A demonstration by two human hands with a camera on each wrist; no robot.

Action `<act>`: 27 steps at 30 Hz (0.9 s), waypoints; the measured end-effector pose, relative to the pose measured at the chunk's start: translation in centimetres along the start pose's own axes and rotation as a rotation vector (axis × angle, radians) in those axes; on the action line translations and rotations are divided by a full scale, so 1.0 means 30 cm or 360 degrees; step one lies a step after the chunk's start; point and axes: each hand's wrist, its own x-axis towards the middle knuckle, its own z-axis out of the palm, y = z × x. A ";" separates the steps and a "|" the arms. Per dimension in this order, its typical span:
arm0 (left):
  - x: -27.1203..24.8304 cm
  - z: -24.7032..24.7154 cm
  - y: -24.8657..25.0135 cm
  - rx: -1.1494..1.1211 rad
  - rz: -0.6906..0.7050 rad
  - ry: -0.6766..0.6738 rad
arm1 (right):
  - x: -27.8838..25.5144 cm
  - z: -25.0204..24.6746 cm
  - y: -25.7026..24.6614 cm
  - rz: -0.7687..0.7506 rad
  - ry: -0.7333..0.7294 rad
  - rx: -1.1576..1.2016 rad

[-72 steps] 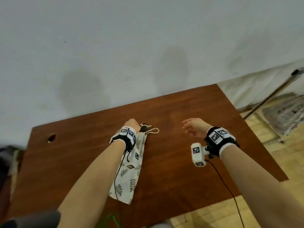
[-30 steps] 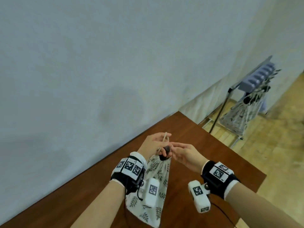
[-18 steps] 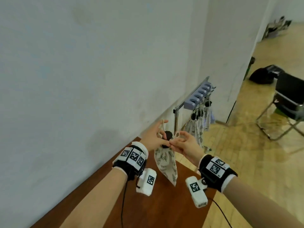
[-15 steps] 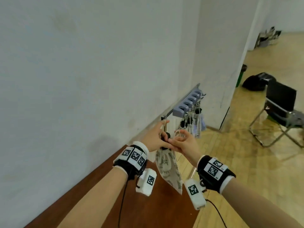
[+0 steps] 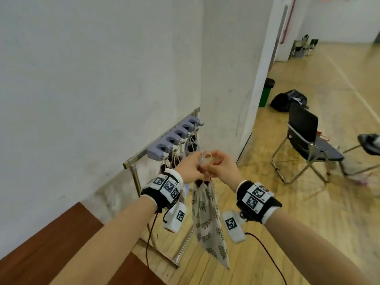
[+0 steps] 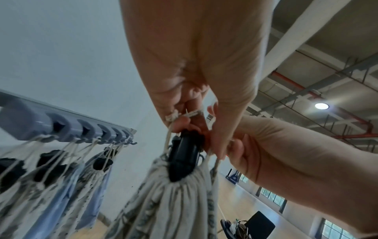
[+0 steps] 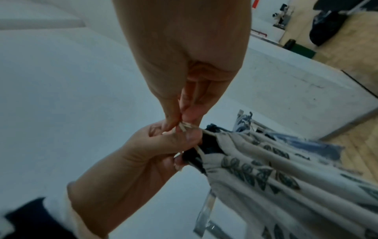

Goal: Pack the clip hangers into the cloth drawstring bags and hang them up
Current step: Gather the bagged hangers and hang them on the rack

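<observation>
Drawstring bag (image 5: 207, 214) with leaf print hanging in mid-air between both hands, near the rack (image 5: 176, 136) of hooks on the far wall. Left hand (image 5: 190, 167) pinching the cords (image 6: 184, 114) at the gathered neck, grip tight. Right hand (image 5: 223, 168) pinching the cord loop, grip narrow. Black hanger (image 6: 184, 155) poking from the bag's mouth. Other filled bags (image 6: 61, 177) dangling from the rack. Tabletop (image 5: 51, 243) lying near left.
</observation>
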 end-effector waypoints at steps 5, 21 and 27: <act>0.312 0.041 -0.006 0.0077 -0.0003 -0.0092 | 0.239 -0.128 0.115 -0.0089 0.0116 -0.0270; 1.226 -0.125 -0.089 -0.0627 -0.0266 -0.0633 | 1.152 -0.409 0.310 0.0224 -0.0353 -0.0297; 1.468 -0.180 -0.186 -0.0699 -0.0475 -0.0492 | 1.416 -0.396 0.358 0.0305 -0.0584 -0.0273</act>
